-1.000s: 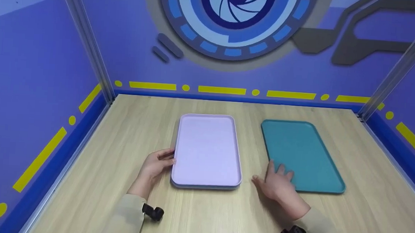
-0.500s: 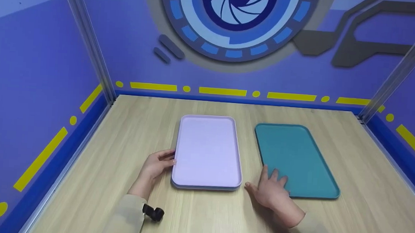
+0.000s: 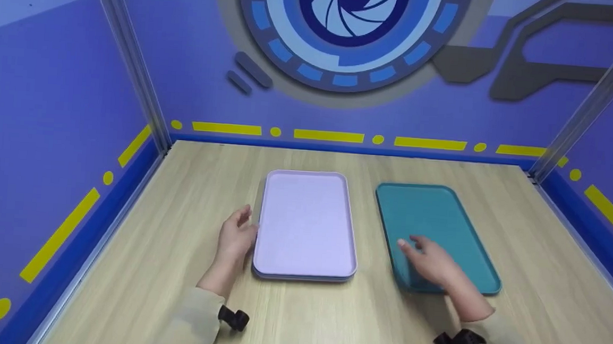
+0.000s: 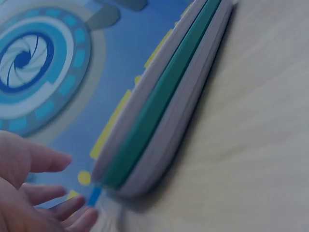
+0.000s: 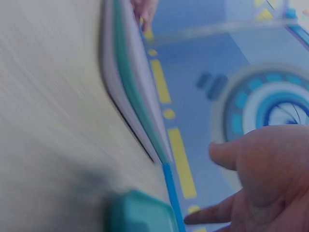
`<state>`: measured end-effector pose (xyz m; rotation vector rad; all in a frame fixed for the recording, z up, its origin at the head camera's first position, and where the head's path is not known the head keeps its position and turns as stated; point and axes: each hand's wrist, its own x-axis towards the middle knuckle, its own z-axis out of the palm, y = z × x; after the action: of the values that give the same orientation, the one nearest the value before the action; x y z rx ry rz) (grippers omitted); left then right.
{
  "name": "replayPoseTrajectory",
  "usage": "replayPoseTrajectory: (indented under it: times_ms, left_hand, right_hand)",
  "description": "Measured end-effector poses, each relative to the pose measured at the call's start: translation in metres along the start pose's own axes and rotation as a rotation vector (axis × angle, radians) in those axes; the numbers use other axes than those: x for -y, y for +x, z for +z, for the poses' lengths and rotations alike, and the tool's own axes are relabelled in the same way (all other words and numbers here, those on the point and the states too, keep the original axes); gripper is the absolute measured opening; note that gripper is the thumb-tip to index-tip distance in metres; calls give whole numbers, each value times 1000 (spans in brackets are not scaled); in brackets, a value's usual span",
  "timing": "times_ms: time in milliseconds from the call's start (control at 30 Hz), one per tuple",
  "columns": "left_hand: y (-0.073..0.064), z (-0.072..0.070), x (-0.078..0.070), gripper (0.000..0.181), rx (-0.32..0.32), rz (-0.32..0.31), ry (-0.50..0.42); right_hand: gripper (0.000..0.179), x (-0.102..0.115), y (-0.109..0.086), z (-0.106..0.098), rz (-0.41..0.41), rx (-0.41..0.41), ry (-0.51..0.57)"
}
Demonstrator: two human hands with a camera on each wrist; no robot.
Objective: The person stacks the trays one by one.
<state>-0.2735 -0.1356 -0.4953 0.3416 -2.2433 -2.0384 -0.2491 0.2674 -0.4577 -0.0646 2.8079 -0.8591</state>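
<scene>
A lilac tray [image 3: 306, 220] tops a neat stack in the middle of the table. From the side, the left wrist view shows a green tray [image 4: 161, 104] under it and a further lilac layer [image 4: 181, 113] at the bottom. My left hand [image 3: 236, 237] is right beside the stack's left edge, fingers loosely bent and gripping nothing. To the right, a single teal tray [image 3: 416, 210] lies at a slight angle. Over its near part hovers my right hand [image 3: 433, 262], thumb and fingers spread apart, with nothing in it.
The wooden table [image 3: 199, 186] is bounded by blue printed walls [image 3: 48, 124] at the back and sides. Metal posts [image 3: 132, 65] stand at the rear corners. Bare tabletop separates the stack from the teal tray.
The teal tray has slid left and toward me with my right hand on it. That hand has since lifted off and moved right. My left hand's fingers have come away from the stack's edge.
</scene>
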Motion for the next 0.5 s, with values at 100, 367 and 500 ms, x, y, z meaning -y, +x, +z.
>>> replayPoseTrajectory:
  times_ms: [100,367,500]
  left_hand:
    - [-9,15,-12,50,-52,159,15]
    - [-35,87,-38,45,264,85,-265]
    - [-42,125,-48,44,417,-131,-448]
  right_hand:
    - [79,-14,3,-23,16,-32,91]
    - [86,-63,12,-80,125,17,341]
    - [84,-86,21,-103,191,66,403]
